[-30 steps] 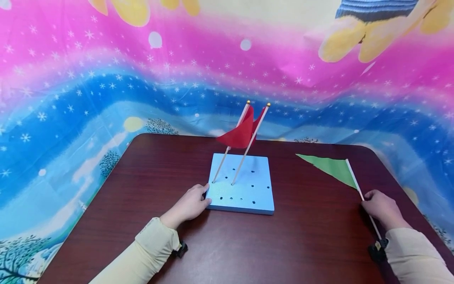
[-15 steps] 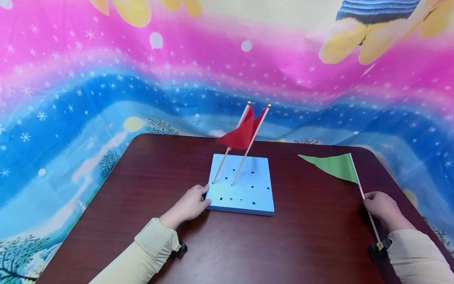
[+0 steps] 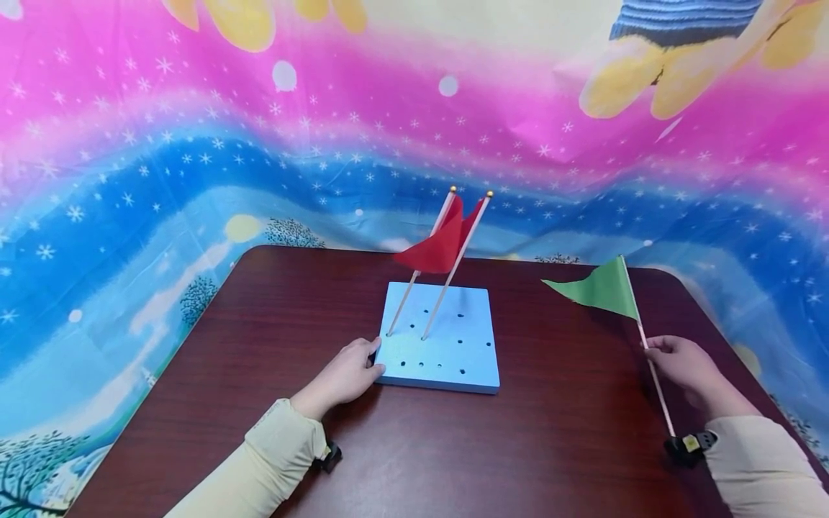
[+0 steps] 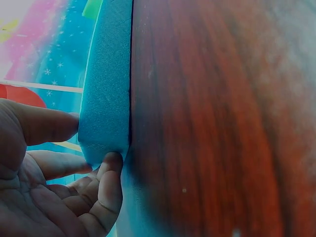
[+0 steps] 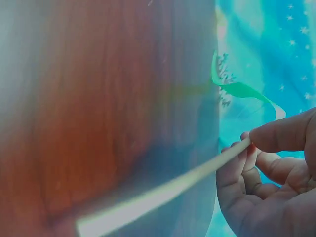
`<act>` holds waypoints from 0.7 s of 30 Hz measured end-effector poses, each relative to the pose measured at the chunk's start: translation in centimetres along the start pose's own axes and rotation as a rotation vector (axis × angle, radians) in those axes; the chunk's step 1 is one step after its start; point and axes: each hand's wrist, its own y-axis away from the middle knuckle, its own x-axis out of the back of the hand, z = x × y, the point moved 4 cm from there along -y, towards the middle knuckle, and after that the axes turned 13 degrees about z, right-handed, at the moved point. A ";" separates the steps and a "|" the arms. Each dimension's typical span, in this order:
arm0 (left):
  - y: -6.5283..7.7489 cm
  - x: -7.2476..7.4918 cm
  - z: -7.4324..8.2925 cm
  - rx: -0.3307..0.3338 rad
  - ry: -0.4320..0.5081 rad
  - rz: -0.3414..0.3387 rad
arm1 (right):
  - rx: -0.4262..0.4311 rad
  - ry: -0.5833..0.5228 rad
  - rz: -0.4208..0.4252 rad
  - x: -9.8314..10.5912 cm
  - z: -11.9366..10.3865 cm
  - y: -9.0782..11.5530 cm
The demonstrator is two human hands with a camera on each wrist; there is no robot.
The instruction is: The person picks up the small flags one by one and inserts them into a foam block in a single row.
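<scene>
A light blue board (image 3: 476, 360) with several small holes rests flat on the table, its thick edge (image 4: 106, 74) filling the left wrist view. Two red flags (image 3: 437, 248) on thin sticks stand slanted in it. My left hand (image 3: 346, 370) grips the board's near left corner, thumb and fingers around its side. On the right, my right hand (image 3: 686, 367) pinches the stick of a green flag (image 3: 605, 288) between thumb and fingers. The flag leans away from me, its cloth pointing left. Seen from the right wrist, the stick's lower part (image 5: 168, 192) juts out past the fingertips.
The dark brown table (image 3: 557, 446) has rounded far corners. A colourful printed cloth (image 3: 363, 93) hangs just behind and beside it. Wrist-worn black cameras sit at both cuffs.
The right hand has raised the green flag's top and shifted it slightly left, so the stick stands steeper. The left hand and the board have stayed in place.
</scene>
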 end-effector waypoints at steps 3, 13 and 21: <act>0.0 0.0 0.1 -0.003 -0.001 0.000 | -0.011 -0.121 -0.012 -0.5 -0.8 0.0; -0.1 0.1 0.1 -0.004 0.002 0.008 | 0.040 -0.540 0.059 -2.4 -4.7 -0.1; 0.1 0.2 0.2 -0.005 0.008 -0.001 | 0.139 -0.431 0.236 -4.1 -8.7 0.7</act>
